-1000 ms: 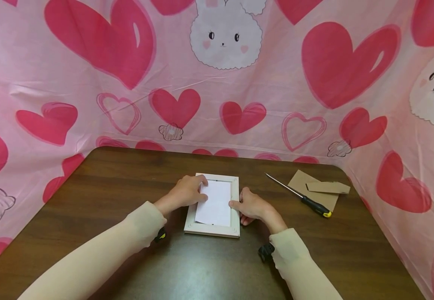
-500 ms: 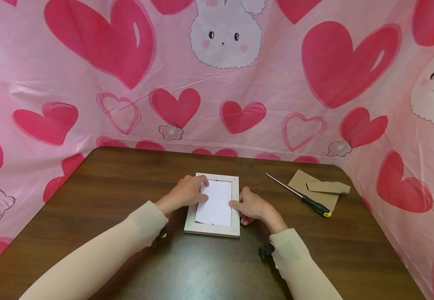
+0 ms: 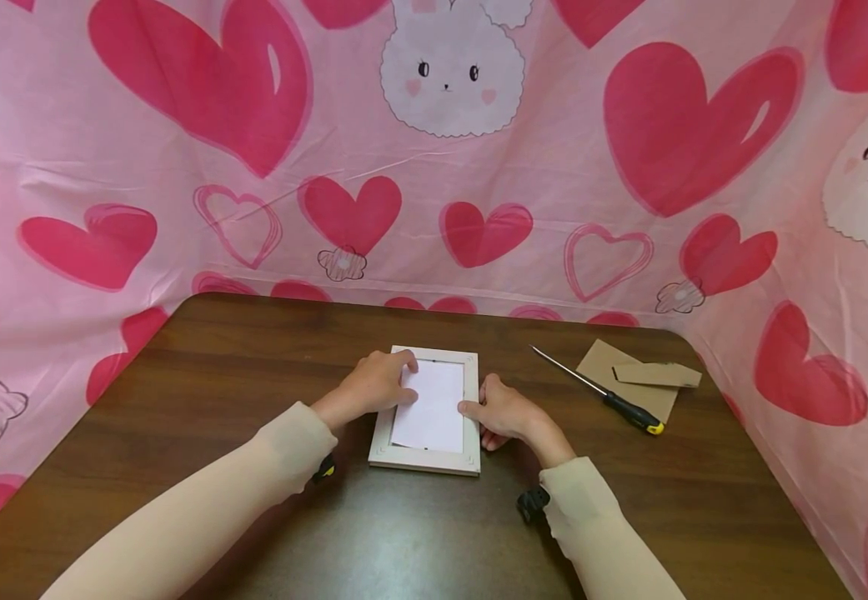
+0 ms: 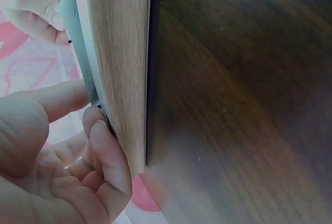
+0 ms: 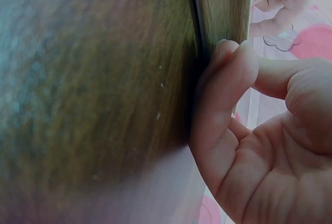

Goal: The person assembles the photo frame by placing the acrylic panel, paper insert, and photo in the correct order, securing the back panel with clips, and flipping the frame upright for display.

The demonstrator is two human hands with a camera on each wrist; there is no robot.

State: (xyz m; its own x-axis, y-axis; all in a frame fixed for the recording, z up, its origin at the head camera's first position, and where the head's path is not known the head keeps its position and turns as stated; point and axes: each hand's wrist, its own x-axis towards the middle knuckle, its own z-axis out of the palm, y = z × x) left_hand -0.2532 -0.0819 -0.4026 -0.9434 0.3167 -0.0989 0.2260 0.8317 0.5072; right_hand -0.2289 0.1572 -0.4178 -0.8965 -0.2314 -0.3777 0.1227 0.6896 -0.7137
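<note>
A white picture frame (image 3: 434,459) lies on the table with a white sheet (image 3: 434,408) in its opening. Small dark tabs show at the opening's edges. My left hand (image 3: 375,383) holds the frame at its left side, thumb on the sheet and index finger bent at the opening's upper left. In the left wrist view, fingertips (image 4: 101,125) press at the frame's upper edge, beside its wood-grained side (image 4: 122,73). My right hand (image 3: 507,410) grips the right side, thumb over the rim. The right wrist view shows a bent finger (image 5: 223,84) against the frame's side (image 5: 223,11).
To the right, a screwdriver (image 3: 629,410) with a black and yellow handle lies partly on a brown cardboard piece (image 3: 599,360). A folded cardboard strip (image 3: 654,374) rests on that piece. A pink heart-patterned cloth (image 3: 434,167) hangs behind the brown table (image 3: 268,350).
The sheet has shifted very slightly to the right within the frame. Both hands keep nearly the same place, and the frame has stayed put.
</note>
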